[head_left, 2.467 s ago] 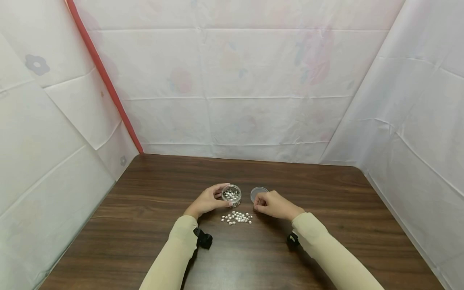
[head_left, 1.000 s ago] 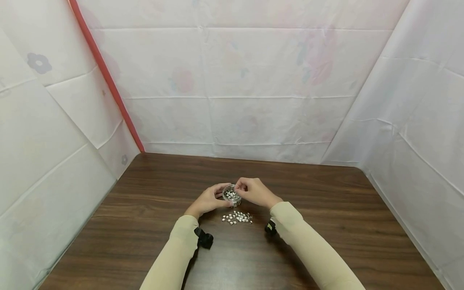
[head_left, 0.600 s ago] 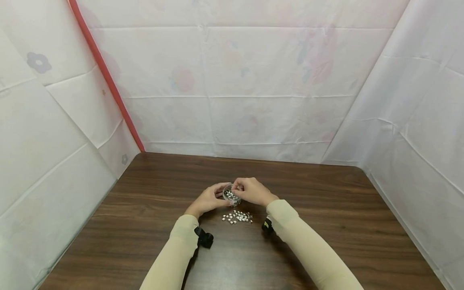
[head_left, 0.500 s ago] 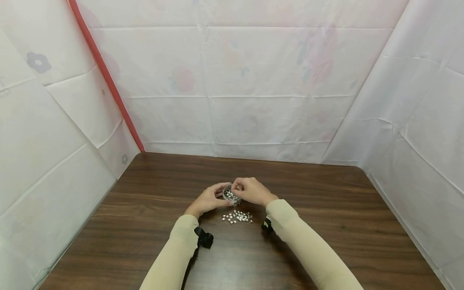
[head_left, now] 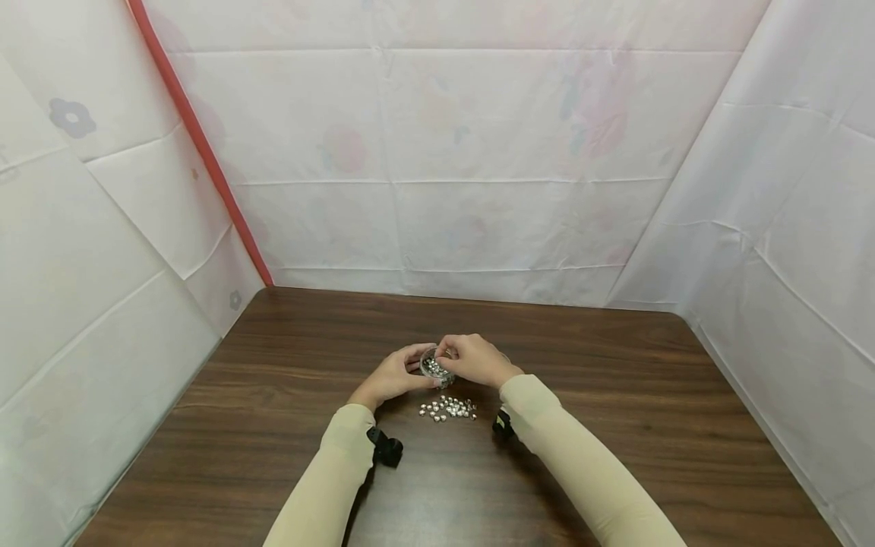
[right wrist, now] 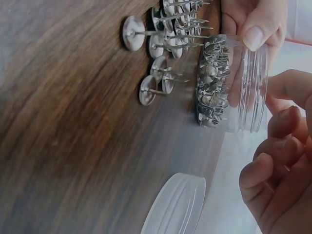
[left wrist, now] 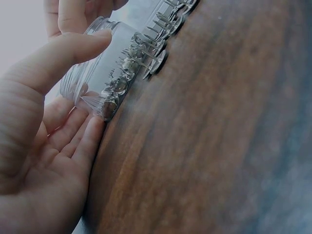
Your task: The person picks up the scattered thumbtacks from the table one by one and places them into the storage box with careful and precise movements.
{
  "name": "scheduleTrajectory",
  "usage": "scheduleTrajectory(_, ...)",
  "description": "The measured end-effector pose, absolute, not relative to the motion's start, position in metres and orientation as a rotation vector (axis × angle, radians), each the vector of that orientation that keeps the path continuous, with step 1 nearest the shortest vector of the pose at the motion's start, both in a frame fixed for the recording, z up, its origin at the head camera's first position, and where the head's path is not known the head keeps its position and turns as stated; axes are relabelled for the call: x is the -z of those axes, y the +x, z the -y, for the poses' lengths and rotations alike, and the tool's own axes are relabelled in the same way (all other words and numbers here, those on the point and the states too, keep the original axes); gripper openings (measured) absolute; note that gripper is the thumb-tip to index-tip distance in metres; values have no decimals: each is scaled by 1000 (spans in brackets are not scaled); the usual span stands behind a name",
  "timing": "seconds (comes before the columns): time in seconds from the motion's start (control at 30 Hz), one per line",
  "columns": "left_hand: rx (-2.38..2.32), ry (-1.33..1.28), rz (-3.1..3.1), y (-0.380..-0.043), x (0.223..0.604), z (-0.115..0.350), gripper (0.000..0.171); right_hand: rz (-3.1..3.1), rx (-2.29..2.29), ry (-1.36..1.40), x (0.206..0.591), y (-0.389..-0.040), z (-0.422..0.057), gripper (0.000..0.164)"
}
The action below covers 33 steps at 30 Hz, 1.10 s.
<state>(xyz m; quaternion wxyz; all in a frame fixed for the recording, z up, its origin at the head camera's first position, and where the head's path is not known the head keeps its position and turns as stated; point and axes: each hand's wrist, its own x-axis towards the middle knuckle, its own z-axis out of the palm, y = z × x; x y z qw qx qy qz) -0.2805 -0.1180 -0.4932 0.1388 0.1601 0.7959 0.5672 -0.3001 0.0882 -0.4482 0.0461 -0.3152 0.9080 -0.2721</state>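
In the head view my left hand [head_left: 396, 377] grips a small clear round jar [head_left: 446, 381], thumb on the near side and fingers on the far side. The jar stands upright and uncapped on the table, with many silver thumbtacks [right wrist: 212, 92] in its lower part. Over its mouth is my right hand [head_left: 478, 360], fingertips at or inside the rim and the other fingers curled; whether they pinch a thumbtack is hidden. Loose thumbtacks [head_left: 454, 409] lie in front of the jar, several with points up. The clear lid [right wrist: 178, 207] shows in the right wrist view.
A dark wood-grain table [head_left: 307, 334] carries everything. White patterned cloth [head_left: 437, 152] hangs behind it and on both sides, with a red strip [head_left: 198, 144] at the left corner. Small black cameras [head_left: 386, 448] sit on the wrists.
My right hand has moved left from the lid to the jar's mouth, its fingertips dipping lower. The left hand has kept its grip on the jar. In the last half second hardly anything moves.
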Motion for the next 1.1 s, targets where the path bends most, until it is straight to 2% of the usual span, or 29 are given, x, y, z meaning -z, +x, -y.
scheduleTrajectory(0.23,-1608,510,-2285,-266,467,117,72,-2796,871,-1005,446,-294,-97,12)
scheduleTrajectory(0.4,-1628,517,-2287,-263,463,116,71,-2820,877,-1009,447,-290,-106,11)
scheduleTrajectory(0.63,-1667,479,-2317,-282,497,117,72,-2831,857,-1027,447,-282,-118,11)
scheduleTrajectory(1.1,-1657,462,-2346,-283,498,117,74,-2852,724,-1035,450,-268,-132,6)
